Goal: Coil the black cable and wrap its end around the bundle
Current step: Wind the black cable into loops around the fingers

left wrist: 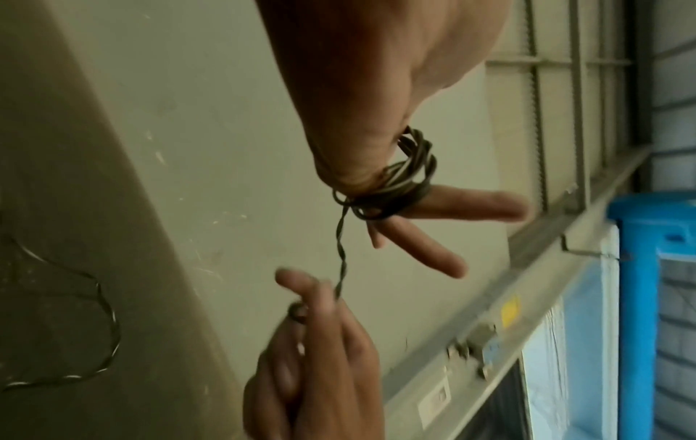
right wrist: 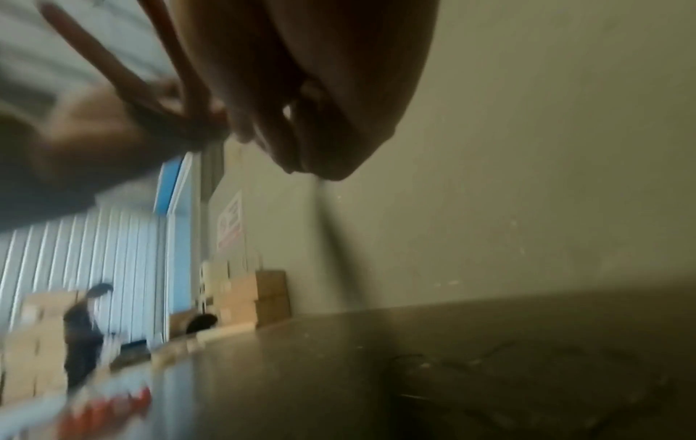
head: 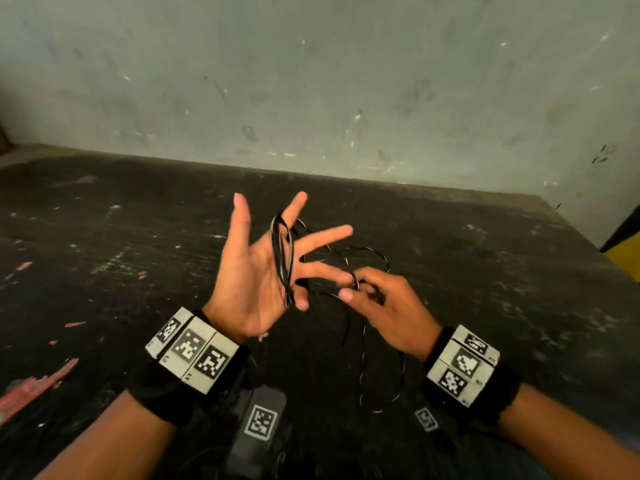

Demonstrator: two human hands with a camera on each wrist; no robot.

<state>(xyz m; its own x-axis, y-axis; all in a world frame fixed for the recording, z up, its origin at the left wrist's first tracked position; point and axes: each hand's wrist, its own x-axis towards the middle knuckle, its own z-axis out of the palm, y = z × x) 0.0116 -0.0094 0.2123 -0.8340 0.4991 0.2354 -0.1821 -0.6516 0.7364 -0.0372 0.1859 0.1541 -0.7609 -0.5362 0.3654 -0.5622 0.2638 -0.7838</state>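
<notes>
My left hand (head: 266, 258) is raised palm up with its fingers spread and straight. Several loops of the thin black cable (head: 282, 258) run round it, from below the index finger across the palm to the little finger. The left wrist view shows the coil (left wrist: 399, 178) bunched at the base of the fingers. My right hand (head: 367, 292) sits just right of the left fingertips and pinches the cable between thumb and fingers. A twisted strand (left wrist: 341, 253) runs taut from the coil to those fingers (left wrist: 320, 297). The loose length (head: 381, 368) trails on the dark table towards me.
The dark, scuffed table (head: 138, 254) meets a grey wall (head: 311, 81) at the back. A yellow-and-black object (head: 623, 251) sits at the right edge. Red marks (head: 34, 386) show on the left. In the right wrist view, cardboard boxes (right wrist: 256, 297) and a person (right wrist: 82, 327) stand far off.
</notes>
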